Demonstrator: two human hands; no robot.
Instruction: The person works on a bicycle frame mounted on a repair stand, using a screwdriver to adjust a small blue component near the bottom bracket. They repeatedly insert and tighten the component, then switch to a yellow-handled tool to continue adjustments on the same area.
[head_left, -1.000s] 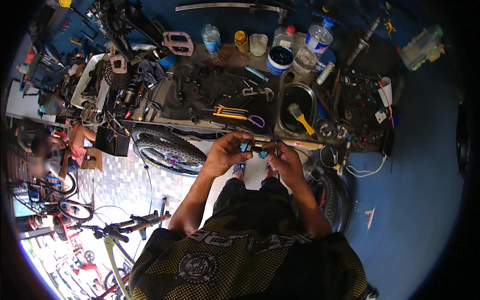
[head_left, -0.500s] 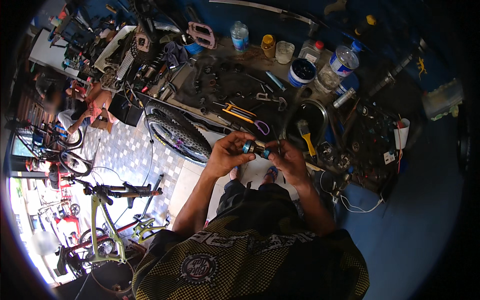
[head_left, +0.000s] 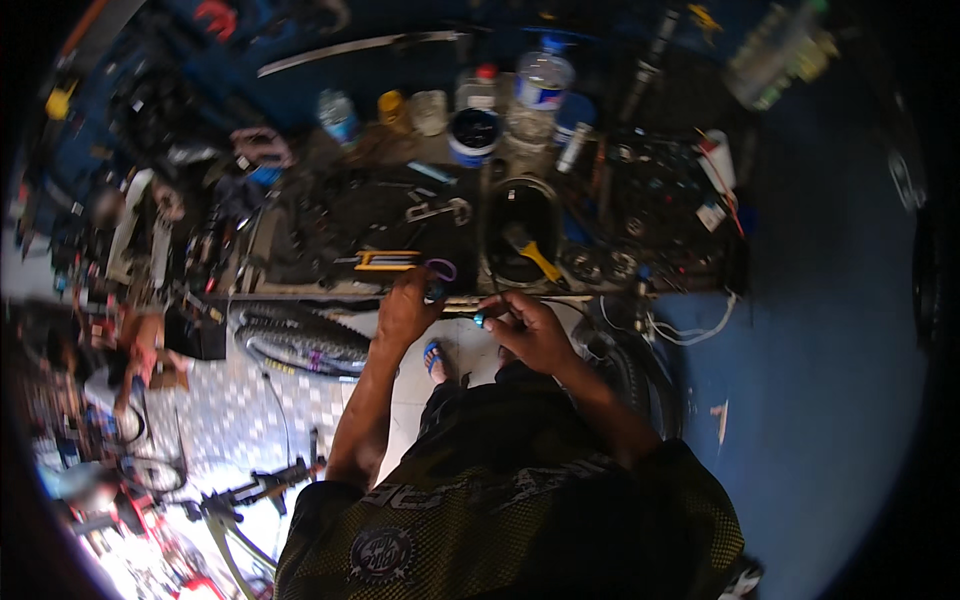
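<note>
My left hand (head_left: 405, 310) is at the bench's front edge, its fingers closed round a dark cylindrical part (head_left: 434, 291) with a bluish end, mostly hidden by the fingers. A little to the right and lower, my right hand (head_left: 530, 332) pinches a small teal ring-shaped bike part (head_left: 479, 319) between thumb and fingers. A gap separates the two hands. Just beyond the left hand lie a yellow-framed tool (head_left: 388, 260) and a purple loop handle (head_left: 441, 268). A yellow-handled brush (head_left: 540, 262) rests in a round dark pan (head_left: 521, 192).
Along the back of the bench stand a large water bottle (head_left: 541, 95), a blue-and-white tub (head_left: 473, 137) and a yellow cup (head_left: 393, 110). A bicycle wheel (head_left: 305, 342) is below the bench at left. A person (head_left: 130, 350) sits farther left; a bike frame (head_left: 235, 520) stands at lower left.
My hands have moved apart; the teal-ended part held between them is now in two pieces, one in each hand. The view has swung right, shifting the bench leftward, with some blur.
</note>
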